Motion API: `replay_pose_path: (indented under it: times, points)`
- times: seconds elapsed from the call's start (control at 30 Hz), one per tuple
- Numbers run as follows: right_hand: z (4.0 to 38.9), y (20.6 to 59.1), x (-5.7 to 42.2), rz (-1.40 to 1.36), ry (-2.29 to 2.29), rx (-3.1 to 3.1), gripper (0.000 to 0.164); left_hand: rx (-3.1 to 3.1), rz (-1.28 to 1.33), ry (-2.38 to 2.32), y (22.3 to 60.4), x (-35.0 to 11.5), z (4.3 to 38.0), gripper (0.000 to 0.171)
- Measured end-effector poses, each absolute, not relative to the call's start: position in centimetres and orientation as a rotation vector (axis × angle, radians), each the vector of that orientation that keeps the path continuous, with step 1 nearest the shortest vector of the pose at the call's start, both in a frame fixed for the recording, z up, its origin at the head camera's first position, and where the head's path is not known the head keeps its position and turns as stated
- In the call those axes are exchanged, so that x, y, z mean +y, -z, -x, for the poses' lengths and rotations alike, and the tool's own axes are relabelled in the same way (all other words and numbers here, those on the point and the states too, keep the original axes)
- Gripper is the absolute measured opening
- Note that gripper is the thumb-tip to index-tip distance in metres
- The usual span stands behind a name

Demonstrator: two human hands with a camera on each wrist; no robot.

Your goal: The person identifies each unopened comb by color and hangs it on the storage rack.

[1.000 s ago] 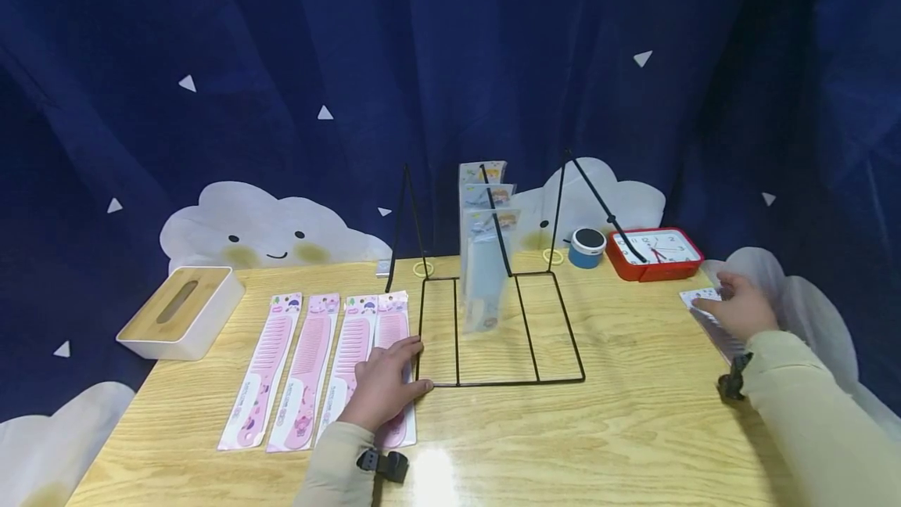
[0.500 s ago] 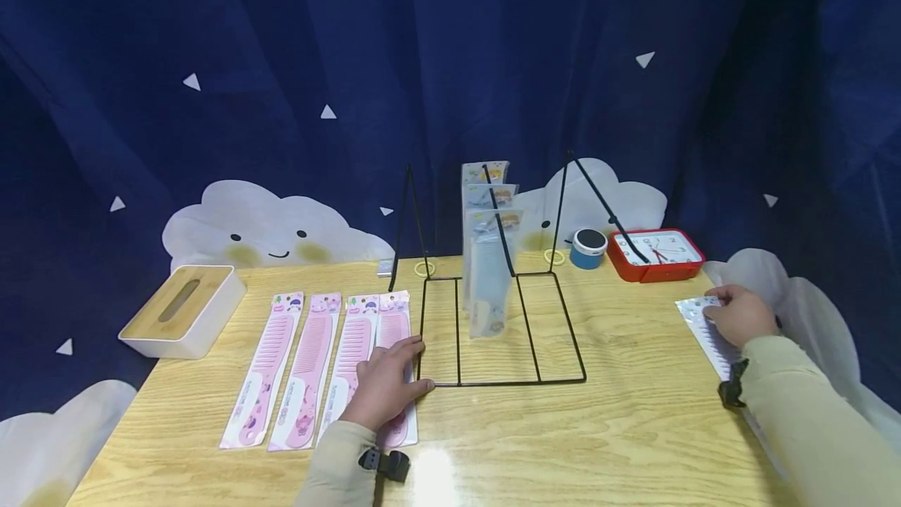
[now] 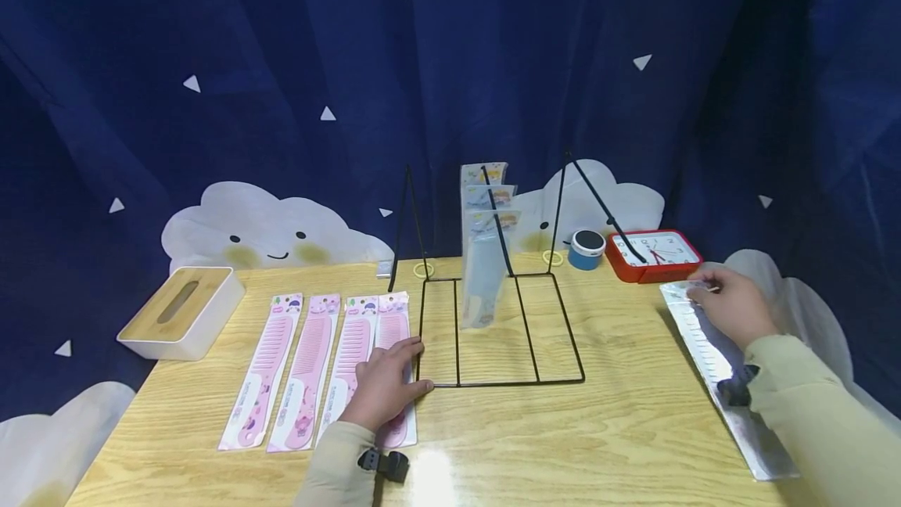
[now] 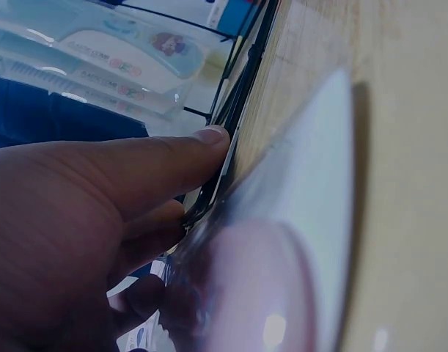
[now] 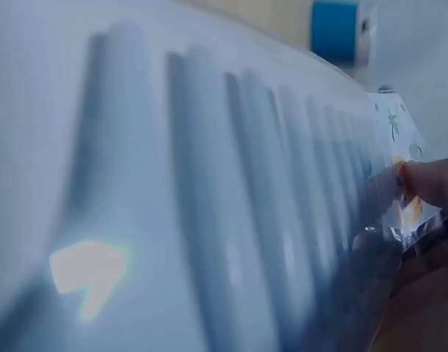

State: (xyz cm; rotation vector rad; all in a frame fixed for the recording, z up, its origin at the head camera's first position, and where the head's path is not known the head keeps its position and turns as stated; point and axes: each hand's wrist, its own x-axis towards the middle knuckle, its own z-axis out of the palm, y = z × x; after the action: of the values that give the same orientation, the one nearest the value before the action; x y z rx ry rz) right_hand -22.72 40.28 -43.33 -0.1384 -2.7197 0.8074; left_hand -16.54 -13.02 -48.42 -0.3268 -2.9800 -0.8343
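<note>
One clear packet (image 3: 711, 362), comb (image 5: 238, 198) inside, pinched in right hand (image 3: 737, 307); left hand (image 3: 383, 386) grips black rack (image 3: 493, 384).

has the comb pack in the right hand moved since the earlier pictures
Yes, leftward in the head view: judged against the red clock, the comb pack pinched by the right hand has its top end further left than before.
</note>
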Motion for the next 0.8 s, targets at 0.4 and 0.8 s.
replay_pose_path:
  times: [0.4,0.8]
  points:
    - [20.4,37.9,32.1,-0.083,-0.953,-2.539,0.014,-2.978,0.33,0.84,48.5,-13.0,16.6,0.064]
    - [17.2,36.0,25.3,-0.149,-1.324,-2.322,0.014,-2.976,0.338,0.841,48.6,-13.0,16.6,0.064]
